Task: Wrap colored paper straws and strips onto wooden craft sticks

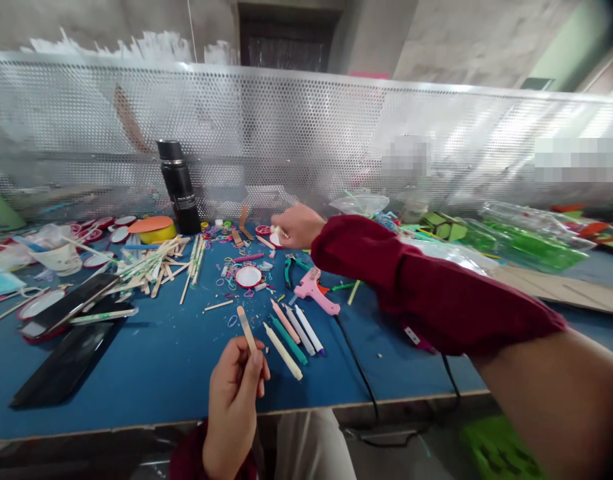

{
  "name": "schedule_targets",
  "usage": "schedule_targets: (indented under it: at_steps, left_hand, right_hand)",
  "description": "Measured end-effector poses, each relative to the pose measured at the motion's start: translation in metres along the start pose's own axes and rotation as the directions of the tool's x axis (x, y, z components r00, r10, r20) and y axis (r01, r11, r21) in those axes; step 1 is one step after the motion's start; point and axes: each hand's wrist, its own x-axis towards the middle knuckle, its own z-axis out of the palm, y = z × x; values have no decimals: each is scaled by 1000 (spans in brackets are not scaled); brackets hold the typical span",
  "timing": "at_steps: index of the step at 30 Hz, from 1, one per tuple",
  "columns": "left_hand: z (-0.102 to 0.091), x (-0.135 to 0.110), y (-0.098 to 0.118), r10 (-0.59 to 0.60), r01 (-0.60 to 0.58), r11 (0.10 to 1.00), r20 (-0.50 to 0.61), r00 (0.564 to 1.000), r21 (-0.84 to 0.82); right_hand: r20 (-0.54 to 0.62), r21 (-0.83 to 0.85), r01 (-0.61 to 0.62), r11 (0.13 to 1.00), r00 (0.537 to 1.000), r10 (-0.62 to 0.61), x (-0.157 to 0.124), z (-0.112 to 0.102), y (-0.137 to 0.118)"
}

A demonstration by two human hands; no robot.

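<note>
My left hand (pixel 235 393) is closed at the table's front, pinching a wooden craft stick (pixel 244 325) that points up and away. My right hand (pixel 299 225) reaches far across the table, fingers curled beside a small white lid with a red rim (pixel 276 237). Something pale shows at those fingertips, too small to name. Several coloured markers (pixel 283 351) lie side by side just right of my left hand. Beyond them rest a pink glue gun (pixel 314 292) and teal-handled pliers (pixel 288 272). Another red-rimmed lid (pixel 249 276) lies among small rubber bands.
A black bottle (pixel 180 190) stands before the perforated metal screen (pixel 286 133). Loose craft sticks (pixel 159 270) are heaped at left, near a phone (pixel 69 303) and a black pouch (pixel 69 363). A cable (pixel 359 367) hangs over the front edge. Green plastic packaging (pixel 531 240) lies at right.
</note>
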Motion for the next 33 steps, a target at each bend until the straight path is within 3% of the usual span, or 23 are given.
schedule_targets:
  at_steps: [3, 5, 7, 9, 12, 17, 22, 27, 33]
  left_hand:
    - [-1, 2, 0, 23, -23, 1000, 24, 999, 19]
    - [-1, 3, 1, 37, -38, 999, 42, 998, 29]
    - [0, 3, 4, 39, -42, 998, 62, 997, 48]
    - [1, 4, 6, 37, -43, 996, 84, 996, 77]
    - [3, 5, 10, 31, -43, 991, 99, 995, 126]
    - [5, 9, 14, 47, -58, 990, 83, 995, 126]
    - [6, 15, 11, 70, -77, 994, 81, 994, 82]
    - [6, 15, 6, 112, -117, 992, 116, 987, 43]
    - [6, 13, 8, 150, -158, 985, 112, 982, 67]
  right_hand:
    - [-98, 77, 5, 997, 995, 3, -43, -21, -22]
    - [-197, 422, 28, 906, 978, 61, -90, -17, -36]
    - [-256, 612, 38, 790, 955, 152, -142, 1, -46]
    - [-326, 699, 44, 714, 908, 263, -187, 25, -52]
    - [-416, 725, 98, 682, 851, 320, -227, 59, -53]
    - [-561, 576, 80, 813, 763, 323, -233, 89, -50]
    - [-621, 366, 186, 912, 779, 90, -230, 97, -54]
    - [-518, 109, 253, 961, 840, -162, -230, 94, -59]
    - [-562, 38, 321, 946, 790, -246, -224, 95, -62]
